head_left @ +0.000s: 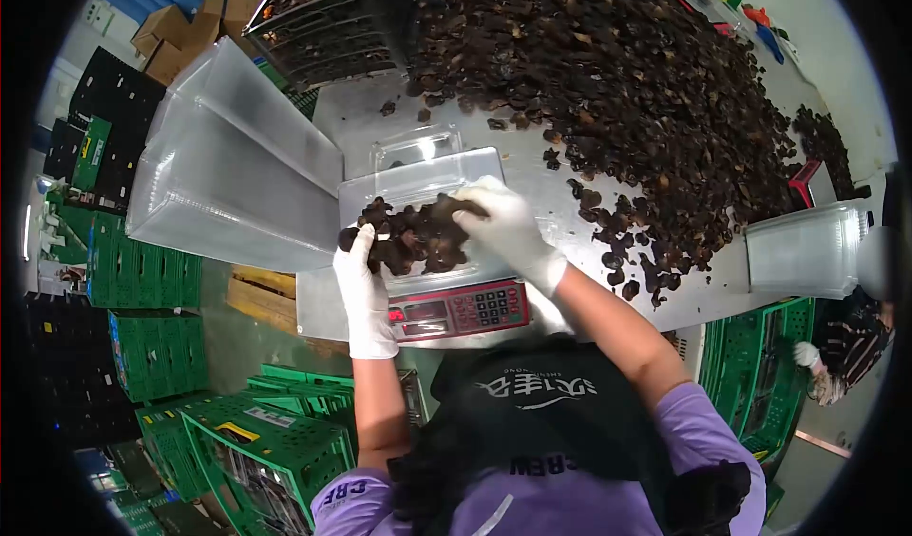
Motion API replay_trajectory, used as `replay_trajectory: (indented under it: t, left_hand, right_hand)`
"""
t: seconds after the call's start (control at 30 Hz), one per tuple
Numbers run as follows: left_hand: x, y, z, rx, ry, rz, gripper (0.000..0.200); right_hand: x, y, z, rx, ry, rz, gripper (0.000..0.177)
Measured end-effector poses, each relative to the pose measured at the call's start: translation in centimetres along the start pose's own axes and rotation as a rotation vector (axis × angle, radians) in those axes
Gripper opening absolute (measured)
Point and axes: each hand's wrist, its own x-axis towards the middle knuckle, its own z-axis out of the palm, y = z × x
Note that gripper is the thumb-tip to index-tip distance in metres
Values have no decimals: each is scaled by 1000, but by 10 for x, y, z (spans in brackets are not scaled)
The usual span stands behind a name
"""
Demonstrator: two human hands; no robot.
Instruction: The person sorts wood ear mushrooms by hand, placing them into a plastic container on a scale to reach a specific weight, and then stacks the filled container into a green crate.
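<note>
A clump of dark wood ear mushrooms [418,237] sits above the scale platform, partly over clear plastic. My left hand [359,284], in a white glove, grips the clump's left edge, its fingers partly hidden. On the right side my gloved right hand [508,223] has its fingers curled onto the mushrooms. Just below them is a red digital scale [461,310] with a keypad and lit display. Behind the clump lies a clear plastic tray [418,147].
A large heap of wood ear mushrooms [608,80] covers the metal table [551,180]. Tall stacks of clear trays [237,175] stand at left, with another stack [803,251] at right. A filled dark crate [323,37] is at the back. Green crates [271,460] surround the table; a co-worker's gloved hand [807,356] shows.
</note>
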Motion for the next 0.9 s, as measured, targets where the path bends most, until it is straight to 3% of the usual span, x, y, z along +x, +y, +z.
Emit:
replay_trajectory:
  t: [0.07,0.27,0.33,0.4,0.47,0.53,0.6,0.67,0.73,0.8,0.9]
  left_hand:
    - [1,-9,-9,-132,82,-77,14]
    - [0,-7,-10,-166,21,-106,17]
    - [-4,2,-3,-146,3,-102,12]
    - [-5,8,2,103,-104,-106,14]
    - [-3,5,3,186,-163,-92,15]
    - [3,-2,5,138,-137,73,14]
    - [19,-19,-6,276,-60,201,15]
    - [23,-19,-3,471,-83,312,20]
    - [26,-17,-1,872,-202,497,39]
    - [28,-28,-2,981,-281,618,48]
    - [30,-38,-13,954,-420,596,58]
  right_hand:
    - [2,2,30,-279,9,-170,29]
    - [4,-7,57,-334,61,-271,27]
    - [8,-23,54,-149,122,-196,30]
    - [12,-37,50,249,-71,131,28]
    - [15,-26,47,373,-101,212,27]
    - [15,-32,33,572,-112,429,24]
    - [5,-20,20,812,9,439,22]
    - [-19,-48,-19,732,-43,477,22]
    - [-59,-30,-50,663,-13,571,23]
    - [-108,-19,-87,320,-137,655,25]
    - [-196,10,-124,-541,-366,594,24]
